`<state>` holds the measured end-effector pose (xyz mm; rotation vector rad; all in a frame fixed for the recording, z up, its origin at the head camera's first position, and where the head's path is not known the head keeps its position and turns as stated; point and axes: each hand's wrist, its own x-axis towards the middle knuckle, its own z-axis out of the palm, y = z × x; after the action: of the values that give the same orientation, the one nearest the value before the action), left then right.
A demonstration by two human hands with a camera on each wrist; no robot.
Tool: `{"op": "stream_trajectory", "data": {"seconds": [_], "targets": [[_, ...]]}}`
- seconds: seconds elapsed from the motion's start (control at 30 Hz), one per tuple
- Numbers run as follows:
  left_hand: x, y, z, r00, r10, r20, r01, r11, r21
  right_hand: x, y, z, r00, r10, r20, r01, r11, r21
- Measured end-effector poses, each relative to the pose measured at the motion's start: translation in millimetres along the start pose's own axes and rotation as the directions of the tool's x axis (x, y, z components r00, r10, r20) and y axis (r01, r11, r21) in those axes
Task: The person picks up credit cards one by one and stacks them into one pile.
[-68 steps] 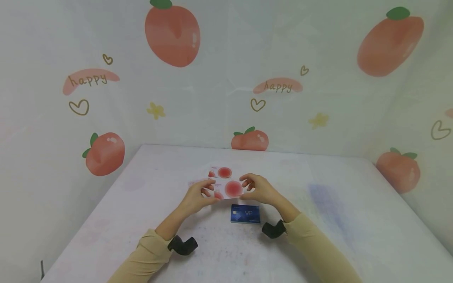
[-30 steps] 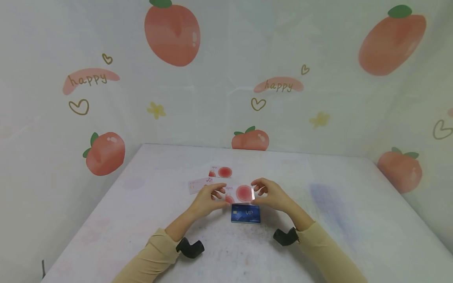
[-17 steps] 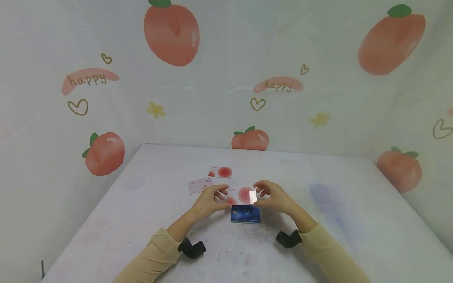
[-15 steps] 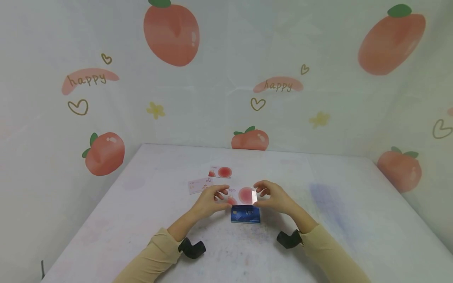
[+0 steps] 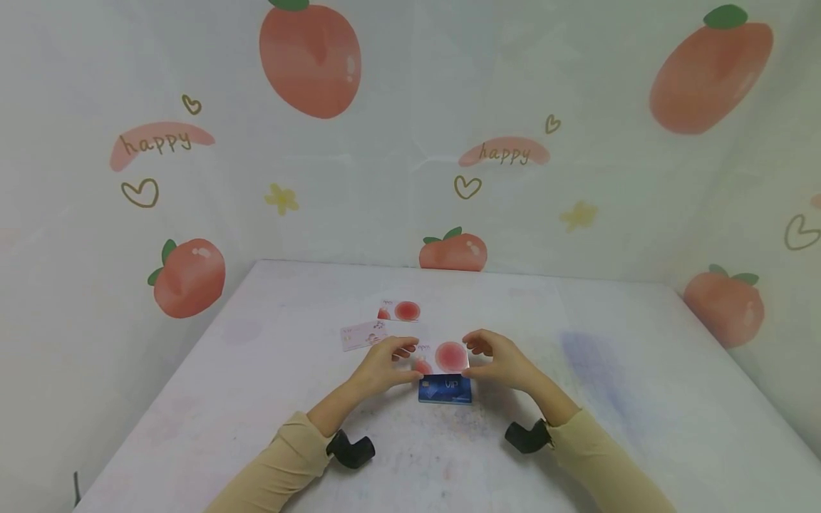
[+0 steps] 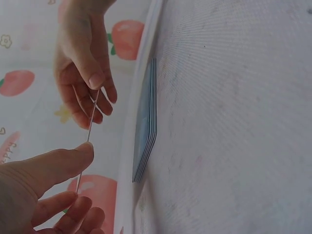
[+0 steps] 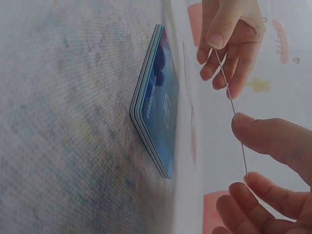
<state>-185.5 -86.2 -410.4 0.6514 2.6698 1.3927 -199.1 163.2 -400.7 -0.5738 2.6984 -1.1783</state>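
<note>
A thin white card with red circles spans both hands, held above the table. My left hand pinches its left end between thumb and fingers. At the other end, my right hand grips it the same way. Seen from the left wrist, the card appears edge-on as a thin line. Below it lies a neat stack of cards, topped by a blue VIP card; the right wrist view shows several layers in that stack. From the head view, the held card hides the stack's far edge.
Farther back on the table lie another white card with red circles and a pale pink VIP card, partly behind the left hand. A fruit-printed cloth hangs behind the table.
Both hands have carried the red-circle card rightward and nearer the person, from left of and behind the blue stack to over its far edge. The pink card has come into fuller view.
</note>
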Motion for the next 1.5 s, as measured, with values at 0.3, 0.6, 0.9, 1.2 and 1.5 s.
{"op": "stream_trajectory", "data": {"seconds": [0.3, 0.6, 0.9, 1.2, 1.5], "targets": [[1.6, -3.7, 1.8, 1.000, -0.002, 0.002, 0.002, 1.000, 0.021, -0.7, -0.3, -0.2, 1.000, 0.017, 0.010, -0.017, 1.000, -0.021], [2.4, -5.0, 3.0, 1.000, 0.023, 0.011, -0.023, 0.998, 0.064, -3.6, 1.2, 1.6, 0.999, 0.034, 0.018, -0.034, 0.999, -0.014], [1.6, -8.8, 4.6, 0.999, 0.003, 0.039, -0.006, 0.998, 0.057, -6.2, 1.7, 5.0, 0.998, 0.067, 0.020, -0.067, 0.998, -0.013], [-0.4, -8.2, 5.4, 0.998, -0.006, 0.068, 0.002, 0.998, 0.060, -7.0, 6.0, 7.3, 0.999, 0.037, 0.028, -0.036, 0.999, -0.029], [-2.1, -5.0, 5.5, 0.995, -0.038, 0.092, 0.032, 0.997, 0.067, -8.3, 6.0, 8.2, 0.997, 0.058, 0.050, -0.057, 0.998, -0.026]]}}
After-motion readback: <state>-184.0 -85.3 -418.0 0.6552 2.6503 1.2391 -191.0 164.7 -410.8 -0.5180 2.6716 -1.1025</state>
